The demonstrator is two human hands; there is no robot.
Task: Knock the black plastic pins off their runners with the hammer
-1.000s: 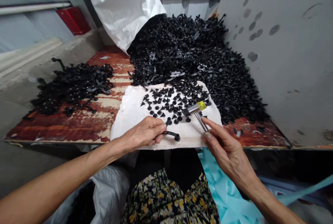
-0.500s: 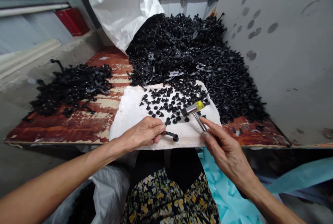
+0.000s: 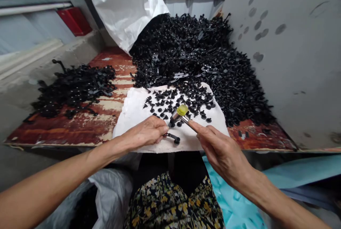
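Black strip (image 3: pixel 172 137) is held at the lower centre of the frame, pinched between thumb and fingers of the left hand (image 3: pixel 147 132), its round end projecting rightward. Right hand (image 3: pixel 221 147) grips the hammer (image 3: pixel 176 116) by its shaft, head just beside the left hand; contact with the strip cannot be determined. Small black pegs (image 3: pixel 169 108) lie scattered on the white cloth (image 3: pixel 126 117) at frame centre.

You've 2 hands (image 3: pixel 150 131), 1 hammer (image 3: pixel 182 111), 1 cloth (image 3: pixel 133 110), 2 wht bags (image 3: pixel 125 5), 1 box (image 3: pixel 74 21), 2 blk piles (image 3: pixel 191 51), dozens of studs (image 3: pixel 208 120)
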